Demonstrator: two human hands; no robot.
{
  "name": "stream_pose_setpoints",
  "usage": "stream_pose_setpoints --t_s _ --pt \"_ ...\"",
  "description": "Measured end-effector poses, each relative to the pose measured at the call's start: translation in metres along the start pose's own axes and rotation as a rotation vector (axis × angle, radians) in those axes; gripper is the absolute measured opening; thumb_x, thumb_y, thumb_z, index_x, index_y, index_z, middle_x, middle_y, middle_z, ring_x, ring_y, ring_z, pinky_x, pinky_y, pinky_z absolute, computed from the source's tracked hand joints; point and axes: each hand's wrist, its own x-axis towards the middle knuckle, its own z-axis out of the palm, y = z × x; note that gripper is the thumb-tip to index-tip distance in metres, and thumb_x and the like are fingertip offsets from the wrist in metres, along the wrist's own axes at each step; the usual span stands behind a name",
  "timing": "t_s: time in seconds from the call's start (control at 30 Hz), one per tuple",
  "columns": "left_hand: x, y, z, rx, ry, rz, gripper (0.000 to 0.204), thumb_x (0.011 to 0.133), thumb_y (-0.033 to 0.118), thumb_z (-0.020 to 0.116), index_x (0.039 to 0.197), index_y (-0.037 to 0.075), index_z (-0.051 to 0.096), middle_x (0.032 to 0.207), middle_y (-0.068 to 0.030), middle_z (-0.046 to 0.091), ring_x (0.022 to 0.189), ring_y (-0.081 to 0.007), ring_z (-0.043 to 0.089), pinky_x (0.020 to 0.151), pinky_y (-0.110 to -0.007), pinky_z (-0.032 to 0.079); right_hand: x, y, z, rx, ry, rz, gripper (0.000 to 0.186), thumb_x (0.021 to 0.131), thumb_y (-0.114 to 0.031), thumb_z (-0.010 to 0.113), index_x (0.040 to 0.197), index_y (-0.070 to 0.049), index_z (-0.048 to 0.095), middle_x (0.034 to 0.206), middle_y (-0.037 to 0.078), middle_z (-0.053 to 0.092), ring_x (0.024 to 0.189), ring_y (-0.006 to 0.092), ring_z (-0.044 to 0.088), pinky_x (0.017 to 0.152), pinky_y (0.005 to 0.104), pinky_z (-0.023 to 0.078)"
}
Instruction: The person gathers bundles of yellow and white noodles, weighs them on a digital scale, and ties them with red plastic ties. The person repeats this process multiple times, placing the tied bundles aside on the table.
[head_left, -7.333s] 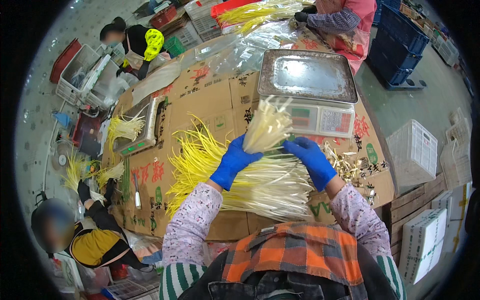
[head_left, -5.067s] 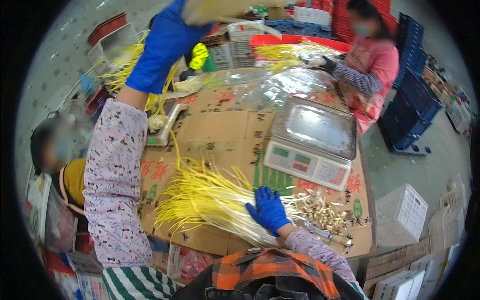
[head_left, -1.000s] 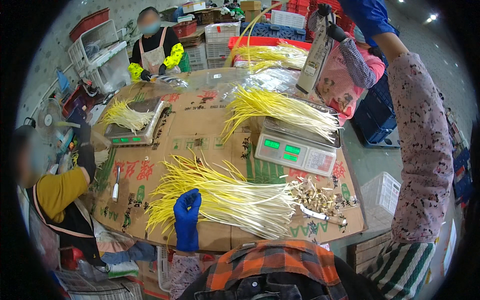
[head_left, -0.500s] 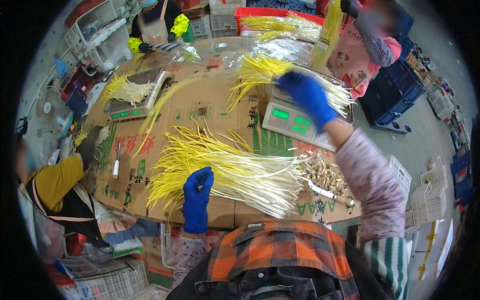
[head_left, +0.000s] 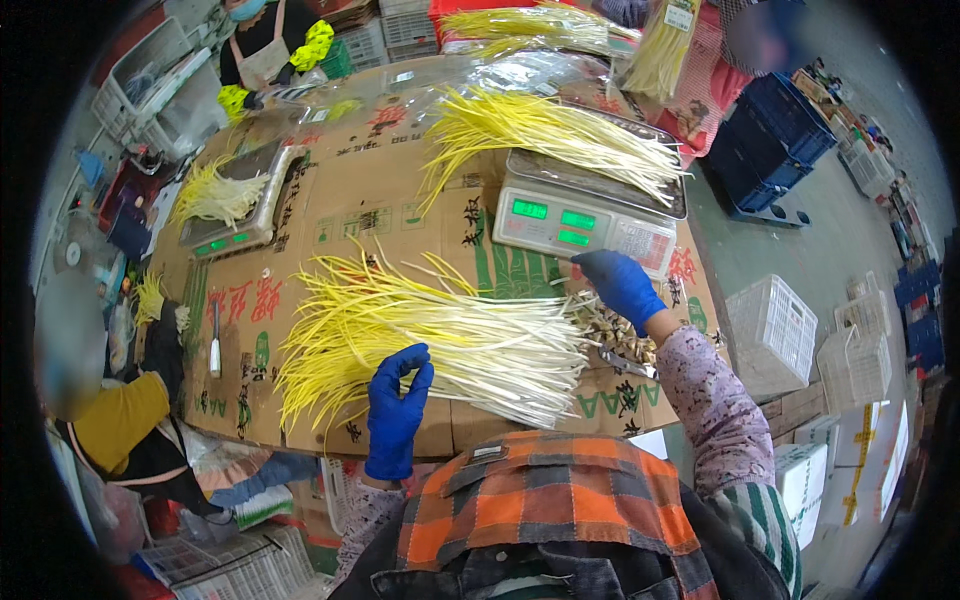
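Note:
On the cardboard-covered table before me lies a big pile of long yellow-and-white stalks [head_left: 450,340] that look like blanched chives. My left hand [head_left: 398,410], in a blue glove, hovers at the pile's near side; its fingers are loosely curled, a gap shows at the thumb, and nothing is in it. My right hand [head_left: 618,285], also blue-gloved, is palm down above the pile's right end, just in front of the scale's near edge. Its fingers reach out and I see nothing held. A bunch of stalks [head_left: 560,140] rests across the pan of the digital scale [head_left: 580,225].
Brown root trimmings [head_left: 625,340] lie under my right hand. A white-handled knife [head_left: 215,355] is at left, near a second scale [head_left: 235,235] bearing a smaller bunch. Co-workers stand left and across the table. White crates [head_left: 770,335] sit on the floor at right.
My right hand has drawn back from the stalks on the scale toward me. My left hand stays near the pile. The view has shifted slightly.

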Motion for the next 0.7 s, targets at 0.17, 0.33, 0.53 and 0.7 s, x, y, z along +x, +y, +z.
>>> stream_pose_setpoints --t_s 0.17,0.33,0.53,0.7 --pt "0.014 0.020 0.022 -0.005 -0.094 0.074 0.029 0.091 0.003 0.072 0.120 0.003 0.068 0.113 -0.0088 0.071 0.107 -0.0177 0.066 0.095 -0.031 0.051 0.011 -0.001 0.028 0.035 -0.172 -0.211 0.041 0.086 -0.004 0.063 0.124 -0.018 0.071 0.122 0.013 0.070 0.105 0.0348 0.068 0.090 0.0443 0.055" --pt "0.018 0.015 0.022 0.089 -0.103 0.105 0.029 0.091 0.003 0.073 0.120 0.003 0.068 0.114 -0.0085 0.071 0.107 -0.0176 0.066 0.096 -0.031 0.051 0.019 -0.001 0.031 -0.226 -0.253 -0.292 0.035 0.081 -0.004 0.064 0.111 -0.017 0.074 0.108 0.013 0.072 0.098 0.0345 0.070 0.083 0.0455 0.057" --pt "0.016 0.008 0.013 0.104 -0.076 0.053 0.029 0.091 0.001 0.073 0.119 0.002 0.068 0.115 -0.0080 0.070 0.106 -0.0167 0.066 0.095 -0.030 0.051 -0.030 0.013 -0.013 -0.514 -0.391 -0.090 0.016 0.082 -0.012 0.066 0.093 -0.016 0.077 0.092 0.013 0.074 0.088 0.0341 0.072 0.075 0.0456 0.057" --pt "0.022 0.006 0.018 0.232 -0.131 0.157 0.032 0.090 0.009 0.075 0.121 0.005 0.068 0.115 -0.0099 0.070 0.106 -0.0207 0.066 0.093 -0.033 0.052 -0.059 0.003 -0.049 -0.139 -0.072 -0.050 0.028 0.086 -0.008 0.064 0.112 -0.015 0.075 0.106 0.014 0.073 0.094 0.0358 0.069 0.081 0.0453 0.055"
